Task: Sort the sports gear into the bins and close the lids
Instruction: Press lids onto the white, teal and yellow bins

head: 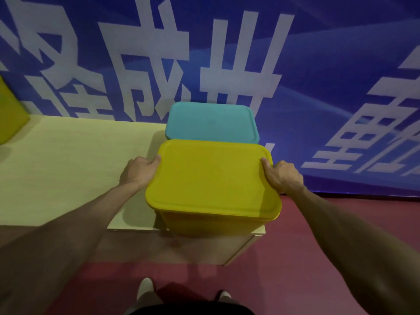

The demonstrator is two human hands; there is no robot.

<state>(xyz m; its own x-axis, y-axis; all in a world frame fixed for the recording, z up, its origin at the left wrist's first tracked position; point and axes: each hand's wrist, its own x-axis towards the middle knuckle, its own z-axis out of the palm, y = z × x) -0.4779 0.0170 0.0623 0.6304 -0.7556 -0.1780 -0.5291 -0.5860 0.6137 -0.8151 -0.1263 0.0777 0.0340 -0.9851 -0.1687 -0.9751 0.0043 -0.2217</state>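
Hands (139, 170) (283, 176) grip yellow lid (212, 178) edges.

One wide-angle head-worn view, facing forward and steeply down, close over the yellow lid (212, 178), blue wall (318, 64) beyond, shoes (145, 288) at bottom edge.

**White characters on the blue wall**

The only writing is on the blue backdrop (318, 53) behind the surface: very large white Chinese characters. Two read clearly, side by side: "成" (145, 87) and, to its right, "世" (241, 71). The characters further left and right are cut off or skewed and cannot be read for certain.
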